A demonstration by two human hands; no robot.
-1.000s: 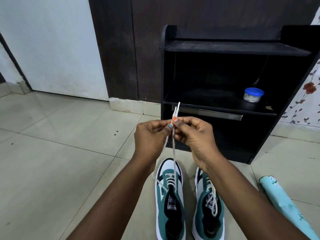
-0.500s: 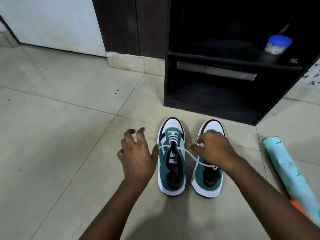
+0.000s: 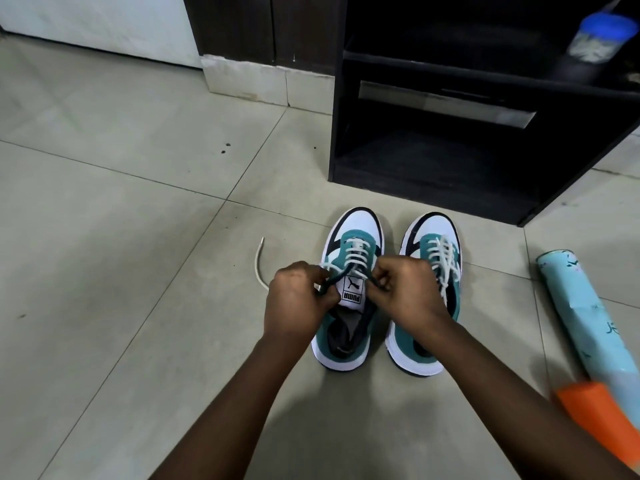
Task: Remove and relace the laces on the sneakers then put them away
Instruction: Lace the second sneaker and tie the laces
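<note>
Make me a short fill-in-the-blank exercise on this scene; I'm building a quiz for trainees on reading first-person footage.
1. Both hands, left hand and right hand, work at the lace of the ____ sneaker.
2. A loose lace end lies on the floor to the ____ of the sneakers.
3. The jar on the black shelf has a ____ lid.

Missing words: left; left; blue

floor: grey tiles (image 3: 121,209) | shelf unit: black (image 3: 433,174) | wall: dark panel (image 3: 263,26)
</note>
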